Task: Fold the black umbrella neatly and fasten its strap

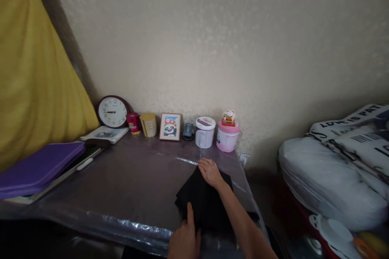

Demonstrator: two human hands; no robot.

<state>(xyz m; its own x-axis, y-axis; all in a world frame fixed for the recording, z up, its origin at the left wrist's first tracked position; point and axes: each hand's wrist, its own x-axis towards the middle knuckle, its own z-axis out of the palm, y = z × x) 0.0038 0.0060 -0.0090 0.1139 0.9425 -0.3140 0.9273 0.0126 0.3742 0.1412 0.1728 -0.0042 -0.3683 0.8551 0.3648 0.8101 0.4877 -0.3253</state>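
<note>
A folded black sheet (pixel 202 202) lies near the table's right front; whether it is cloth or paper I cannot tell. My right hand (pixel 209 171) rests on its far edge, fingers side by side and slightly bent, thumb hidden. Closer to the front edge, my left hand (pixel 184 238) has its index finger stretched out onto the sheet and its thumb held apart. The other left fingers are mostly out of sight. The sheet's near side is dark, and my right forearm covers part of its right side.
Along the wall stand a clock (pixel 113 111), a red canister (pixel 133 124), a yellow-lidded container (pixel 148 125), a panda picture (pixel 170 127), a small dark device (pixel 188 131), a white tub (pixel 205 134) and a pink tub (pixel 227 137) topped by a cat figurine (pixel 229 117). A purple folder (pixel 42 166) lies left.
</note>
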